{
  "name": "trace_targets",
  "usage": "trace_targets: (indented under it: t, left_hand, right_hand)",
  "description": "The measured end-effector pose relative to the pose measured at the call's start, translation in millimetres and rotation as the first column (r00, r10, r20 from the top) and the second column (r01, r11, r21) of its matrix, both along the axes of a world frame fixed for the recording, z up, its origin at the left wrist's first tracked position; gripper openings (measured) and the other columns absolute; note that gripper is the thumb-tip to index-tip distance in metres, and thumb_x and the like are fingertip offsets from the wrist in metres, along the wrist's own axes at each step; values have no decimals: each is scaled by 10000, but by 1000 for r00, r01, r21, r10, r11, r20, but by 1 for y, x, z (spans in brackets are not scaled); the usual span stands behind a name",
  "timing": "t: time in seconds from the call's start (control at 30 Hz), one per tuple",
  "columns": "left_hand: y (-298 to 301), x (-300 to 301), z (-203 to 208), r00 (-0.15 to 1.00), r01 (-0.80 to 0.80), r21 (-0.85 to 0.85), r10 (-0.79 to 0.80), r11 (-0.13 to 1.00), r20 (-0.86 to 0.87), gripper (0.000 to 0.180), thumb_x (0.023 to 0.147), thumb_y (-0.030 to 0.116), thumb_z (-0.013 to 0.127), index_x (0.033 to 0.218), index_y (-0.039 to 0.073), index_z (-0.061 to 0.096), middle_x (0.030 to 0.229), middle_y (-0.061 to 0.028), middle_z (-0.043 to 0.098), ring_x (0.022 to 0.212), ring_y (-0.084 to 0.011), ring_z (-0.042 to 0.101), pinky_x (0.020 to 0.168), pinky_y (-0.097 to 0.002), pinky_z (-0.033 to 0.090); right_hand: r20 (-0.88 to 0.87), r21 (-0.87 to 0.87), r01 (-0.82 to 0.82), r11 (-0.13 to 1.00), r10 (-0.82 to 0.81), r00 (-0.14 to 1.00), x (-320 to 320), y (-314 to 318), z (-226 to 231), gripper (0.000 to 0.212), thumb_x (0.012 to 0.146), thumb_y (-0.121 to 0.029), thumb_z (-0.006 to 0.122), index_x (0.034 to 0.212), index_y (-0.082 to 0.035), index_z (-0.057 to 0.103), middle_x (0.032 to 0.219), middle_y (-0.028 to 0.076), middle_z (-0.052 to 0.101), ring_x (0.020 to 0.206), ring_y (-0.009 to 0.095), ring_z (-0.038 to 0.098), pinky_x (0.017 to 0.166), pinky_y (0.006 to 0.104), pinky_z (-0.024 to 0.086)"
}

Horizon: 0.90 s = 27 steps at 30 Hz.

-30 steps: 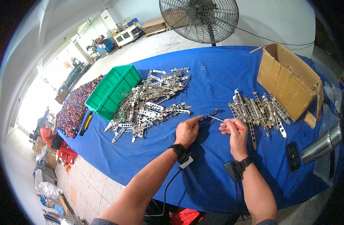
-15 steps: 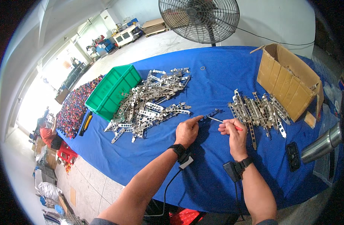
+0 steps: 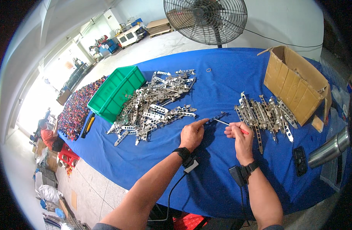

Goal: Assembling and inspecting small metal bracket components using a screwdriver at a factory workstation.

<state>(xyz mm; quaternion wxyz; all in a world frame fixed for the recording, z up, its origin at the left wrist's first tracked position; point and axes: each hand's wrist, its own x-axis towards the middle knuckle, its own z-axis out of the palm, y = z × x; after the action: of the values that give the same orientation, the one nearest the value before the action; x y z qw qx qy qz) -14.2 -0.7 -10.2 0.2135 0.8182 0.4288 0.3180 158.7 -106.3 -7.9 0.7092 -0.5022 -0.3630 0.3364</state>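
A slim pale-shafted tool (image 3: 222, 122) with a red handle is gripped in my right hand (image 3: 241, 135), its tip against a perforated metal bracket (image 3: 217, 116). My left hand (image 3: 192, 134) has its thumb and index finger at the bracket's left end, the other fingers curled. The bracket lies at a slant on the blue cloth, partly hidden by my fingertips. To the left spreads a large heap of similar metal brackets (image 3: 157, 96). A smaller group of brackets (image 3: 266, 115) lies right of my right hand, in rough rows.
A green crate (image 3: 115, 94) stands behind the left heap. At the right are a cardboard box (image 3: 293, 84), a black case (image 3: 300, 161) and a steel tumbler (image 3: 329, 147). A fan (image 3: 206, 19) stands beyond the table. Someone in a red top (image 3: 48, 135) sits far left.
The view has shifted slightly. The tool's tip sits marginally differently along the bracket, while both hands keep nearly the same places.
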Motion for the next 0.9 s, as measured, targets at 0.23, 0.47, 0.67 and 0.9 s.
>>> trace_targets:
  t: [0.23, 0.47, 0.67, 0.9]
  left_hand:
    - [-1, 0, 3, 1000, -8, -14, 7, 1000, -14, 322, 914, 109, 552, 1197, 154, 700, 680, -160, 625, 566, -211, 598, 615, -357, 497]
    - [1, -1, 0, 1000, 3, 20, -3, 1000, 3, 327, 913, 111, 547, 1198, 155, 700, 689, -166, 625, 575, -230, 602, 626, -370, 498]
    - [0, -1, 1, 1000, -3, 4, 3, 1000, 2, 323, 912, 108, 551, 1194, 153, 702, 682, -164, 621, 571, -222, 598, 623, -360, 498]
    - [0, -3, 0, 1000, 3, 12, -4, 1000, 13, 320, 911, 110, 554, 1192, 150, 703, 666, -158, 609, 561, -217, 592, 611, -356, 491]
  right_hand:
    - [-32, 18, 11, 1000, -10, 999, -4, 1, 4, 183, 979, -110, 523, 976, 32, 639, 873, 129, 705, 757, 179, 698, 668, 283, 554]
    - [-79, 7, -20, 1000, 21, 997, -1, -1, 5, 191, 981, -119, 524, 973, 34, 638, 871, 131, 705, 750, 182, 699, 662, 284, 556]
    - [-35, 18, -19, 1000, 19, 999, -2, -2, 5, 188, 979, -119, 525, 972, 31, 639, 876, 134, 705, 758, 181, 699, 668, 289, 559]
    - [-28, 24, -42, 999, 43, 999, -4, -1, 6, 190, 978, -125, 530, 967, 27, 642, 875, 125, 704, 770, 181, 698, 666, 281, 552]
